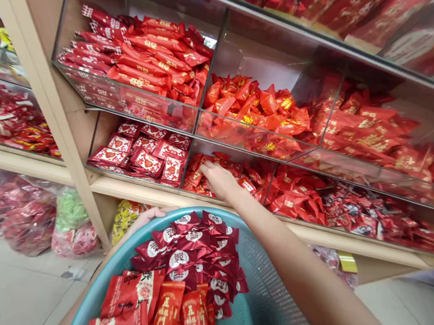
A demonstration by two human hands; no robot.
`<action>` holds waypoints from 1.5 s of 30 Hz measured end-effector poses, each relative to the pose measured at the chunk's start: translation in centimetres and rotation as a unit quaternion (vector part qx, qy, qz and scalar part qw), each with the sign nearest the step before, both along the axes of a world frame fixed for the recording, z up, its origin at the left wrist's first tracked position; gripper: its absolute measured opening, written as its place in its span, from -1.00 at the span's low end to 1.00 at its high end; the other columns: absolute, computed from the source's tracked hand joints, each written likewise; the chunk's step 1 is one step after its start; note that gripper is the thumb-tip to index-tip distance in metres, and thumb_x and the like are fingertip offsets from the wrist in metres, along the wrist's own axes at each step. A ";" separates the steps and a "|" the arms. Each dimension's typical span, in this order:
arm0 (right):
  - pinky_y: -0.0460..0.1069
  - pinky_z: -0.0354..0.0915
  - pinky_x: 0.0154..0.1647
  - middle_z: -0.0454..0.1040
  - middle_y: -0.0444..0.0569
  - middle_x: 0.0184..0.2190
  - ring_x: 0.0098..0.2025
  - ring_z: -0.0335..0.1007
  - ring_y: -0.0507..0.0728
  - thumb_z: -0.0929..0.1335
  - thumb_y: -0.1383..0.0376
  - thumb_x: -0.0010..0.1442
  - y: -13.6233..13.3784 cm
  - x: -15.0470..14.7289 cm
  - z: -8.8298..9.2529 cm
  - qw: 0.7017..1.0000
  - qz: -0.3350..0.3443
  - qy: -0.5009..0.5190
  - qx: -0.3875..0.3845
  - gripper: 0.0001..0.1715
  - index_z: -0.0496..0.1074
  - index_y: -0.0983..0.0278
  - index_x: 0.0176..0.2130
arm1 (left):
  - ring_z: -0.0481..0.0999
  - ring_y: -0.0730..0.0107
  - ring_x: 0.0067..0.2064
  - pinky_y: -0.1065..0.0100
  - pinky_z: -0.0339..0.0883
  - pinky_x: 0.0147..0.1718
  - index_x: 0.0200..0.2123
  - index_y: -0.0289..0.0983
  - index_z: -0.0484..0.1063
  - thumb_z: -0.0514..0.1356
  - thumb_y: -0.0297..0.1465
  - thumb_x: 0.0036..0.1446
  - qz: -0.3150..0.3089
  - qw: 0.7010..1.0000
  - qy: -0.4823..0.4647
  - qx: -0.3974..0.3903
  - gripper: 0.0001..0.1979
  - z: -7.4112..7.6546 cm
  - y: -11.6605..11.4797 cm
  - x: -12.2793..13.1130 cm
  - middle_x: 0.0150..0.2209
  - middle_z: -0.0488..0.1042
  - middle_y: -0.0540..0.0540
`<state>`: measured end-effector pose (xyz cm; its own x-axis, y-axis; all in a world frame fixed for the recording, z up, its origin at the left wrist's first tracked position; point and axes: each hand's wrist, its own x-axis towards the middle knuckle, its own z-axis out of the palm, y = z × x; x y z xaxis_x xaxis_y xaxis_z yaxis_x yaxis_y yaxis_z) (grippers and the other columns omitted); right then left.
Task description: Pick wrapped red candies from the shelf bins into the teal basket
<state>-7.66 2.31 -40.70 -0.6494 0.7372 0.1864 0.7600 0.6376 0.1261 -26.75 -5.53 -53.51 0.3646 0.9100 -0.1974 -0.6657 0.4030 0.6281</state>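
A teal plastic basket (252, 324) is held in front of me, with my left hand (148, 216) closed on its far left rim. Inside lie dark red packets (190, 247) with white round labels, and brighter red packets (165, 309) with gold or black characters. My right hand (216, 178) reaches into a lower shelf compartment of small red wrapped packets (252, 185). Its fingers are bent down among them; whether they pinch one is hidden. Left of that hand, white-and-red heart packets (148, 159) fill the neighbouring compartment.
Clear dividers split the wooden shelves (272, 227), and more red packets (155, 58) fill the upper tier. A slanting wooden post (51, 96) stands at left. Bagged goods (29, 214) sit on the tiled floor (1, 282) below.
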 end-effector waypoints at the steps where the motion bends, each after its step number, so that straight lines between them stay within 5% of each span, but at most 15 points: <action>1: -0.03 0.23 -0.24 0.34 0.06 -0.10 -0.08 0.26 0.16 0.18 0.54 0.09 0.4 -0.5 -0.1 0.999 0.022 -0.037 0.005 -0.62 0.31 0.27 -0.12 | 0.46 0.45 -0.42 0.44 0.35 -0.46 -0.11 -0.45 0.30 -0.03 -0.51 0.13 -0.001 1.000 0.004 -0.004 -0.73 0.0 0.0 -0.1 -0.37 0.47 -0.13; 6: 0.08 0.26 -0.17 0.21 0.14 0.03 -0.01 0.21 0.23 0.12 0.46 0.19 1.6 -2.5 -0.7 0.991 0.027 -0.132 -0.007 -0.58 0.28 0.24 0.00 | 0.43 0.41 -0.27 0.30 0.38 -0.32 -0.10 -0.36 0.30 0.07 -0.29 0.14 0.000 0.999 0.018 -0.027 -0.68 0.1 -0.7 -1.0 -0.20 0.40 -0.12; 14: 0.05 0.26 -0.17 0.18 0.18 0.01 -0.02 0.20 0.21 0.14 0.47 0.18 1.3 -2.7 -0.6 0.993 0.009 -0.120 0.018 -0.66 0.32 0.31 -0.09 | 0.45 0.43 -0.31 0.32 0.39 -0.34 -0.11 -0.37 0.31 0.05 -0.29 0.15 -0.002 0.999 0.012 -0.034 -0.69 0.5 -0.8 -0.7 -0.24 0.43 -0.11; 19: -0.01 0.21 -0.19 0.22 0.12 -0.05 -0.09 0.23 0.17 0.33 0.39 0.03 0.5 -1.4 0.3 0.999 0.033 -0.026 -0.004 -0.62 0.23 0.31 -0.11 | 0.49 0.38 -0.43 0.45 0.34 -0.49 -0.13 -0.51 0.34 -0.06 -0.56 0.08 -0.006 1.000 0.000 -0.023 -0.69 0.7 -0.6 0.0 -0.49 0.49 -0.13; 26: -0.07 0.11 -0.39 0.31 -0.10 -0.34 -0.37 0.22 0.04 0.34 0.17 -0.01 -3.6 1.3 2.2 0.968 0.002 0.247 -0.035 -0.57 0.18 0.27 -0.17 | 0.51 0.32 -0.44 0.49 0.31 -0.56 -0.09 -0.53 0.32 -0.07 -0.60 -0.03 -0.001 1.000 -0.005 -0.015 -0.59 1.0 -0.7 0.1 -0.54 0.49 -0.15; 32: -0.11 0.00 -0.55 0.18 -0.26 -0.59 -0.57 0.04 -0.05 0.36 0.05 -0.06 -9.1 2.9 1.9 0.894 -0.039 0.419 -0.151 -0.57 0.19 0.25 -0.30 | 0.51 0.33 -0.44 0.48 0.32 -0.53 -0.08 -0.50 0.31 -0.10 -0.62 -0.02 -0.006 1.000 -0.002 -0.013 -0.59 1.8 -1.0 0.5 -0.54 0.50 -0.12; 39: -0.15 -0.14 -0.67 0.15 -0.28 -0.62 -0.65 -0.07 -0.12 0.36 0.04 -0.02 -13.1 3.3 0.8 0.669 -0.105 0.547 -0.492 -0.61 0.18 0.25 -0.37 | 0.46 0.45 -0.43 0.45 0.35 -0.48 -0.10 -0.42 0.31 -0.03 -0.48 0.14 -0.007 1.000 -0.005 -0.028 -0.72 2.2 -1.9 0.7 -0.38 0.47 -0.09; 45: -0.14 -0.23 -0.69 0.07 -0.29 -0.68 -0.68 -0.17 -0.13 0.34 -0.01 0.00 -16.1 4.3 -0.5 0.585 -0.135 0.513 -0.614 -0.58 0.19 0.27 -0.47 | 0.43 0.41 -0.29 0.32 0.38 -0.35 -0.13 -0.37 0.32 0.07 -0.28 0.14 0.023 0.999 -0.013 -0.041 -0.69 2.0 -1.8 0.0 -0.23 0.40 -0.09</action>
<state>-3.35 -13.81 -41.18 -0.4901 0.7738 -0.4013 0.1284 -0.3913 -0.9113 -26.77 -7.29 -51.53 0.3286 0.9073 -0.2623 -0.7002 0.4204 0.5770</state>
